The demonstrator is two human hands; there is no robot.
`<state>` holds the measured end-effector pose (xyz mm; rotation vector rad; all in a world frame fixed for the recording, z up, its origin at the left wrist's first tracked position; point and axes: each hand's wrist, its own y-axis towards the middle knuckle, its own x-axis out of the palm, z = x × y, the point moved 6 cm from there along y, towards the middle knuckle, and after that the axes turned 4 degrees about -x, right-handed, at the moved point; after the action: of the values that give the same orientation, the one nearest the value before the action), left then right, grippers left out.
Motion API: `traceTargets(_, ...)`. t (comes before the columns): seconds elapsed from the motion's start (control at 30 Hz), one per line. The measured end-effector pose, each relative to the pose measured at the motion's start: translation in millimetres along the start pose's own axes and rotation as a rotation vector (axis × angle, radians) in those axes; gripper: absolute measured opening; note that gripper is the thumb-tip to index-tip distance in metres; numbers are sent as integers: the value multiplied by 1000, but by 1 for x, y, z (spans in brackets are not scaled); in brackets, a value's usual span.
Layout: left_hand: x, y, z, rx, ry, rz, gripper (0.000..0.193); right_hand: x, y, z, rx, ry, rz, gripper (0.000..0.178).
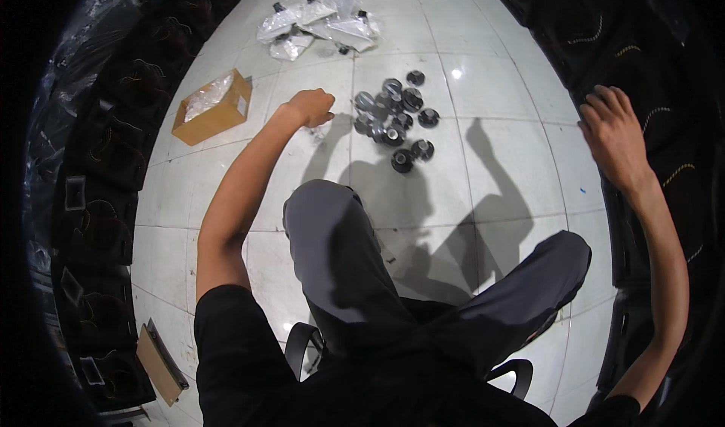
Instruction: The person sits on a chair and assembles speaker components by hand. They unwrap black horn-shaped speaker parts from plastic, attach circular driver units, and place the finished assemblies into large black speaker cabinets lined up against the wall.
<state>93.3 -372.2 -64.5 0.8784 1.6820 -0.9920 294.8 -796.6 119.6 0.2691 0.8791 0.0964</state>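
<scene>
The left hand (313,108) is half-curled, the right hand (614,129) loosely bent, any grip impossible to tell; black round fittings (402,160) cluster on tiled floor (502,87) beside the left hand, some facing upward, long axes indistinct.

Carton (219,121) left of round parts (402,120)

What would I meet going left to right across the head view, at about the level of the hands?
Cardboard box → left hand → round black parts → right hand.
</scene>
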Motion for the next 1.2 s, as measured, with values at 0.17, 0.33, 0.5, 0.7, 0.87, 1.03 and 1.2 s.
traceTargets(0.17,-10,15,-58,-2,51,-26,35,-7,62,-46,-7,21,78,21)
traceTargets(0.33,-4,38,-93,130,-6,3,36,15,88,-78,107,93,79,20)
traceTargets(0.5,46,62,-147,205,90,-91,35,83,112,-136,258,122,-218,23)
traceTargets(0.7,44,99,-166,390,145,-52,34,73,119,-164,373,99,-424,24)
traceTargets(0.87,3,139,-178,499,213,7,36,26,126,-173,583,44,-377,23)
traceTargets(1.03,-56,173,-170,674,219,85,37,-15,131,-187,754,15,-384,20)
traceTargets(1.2,-80,213,-189,723,217,137,37,-31,137,-216,885,-35,-396,18)
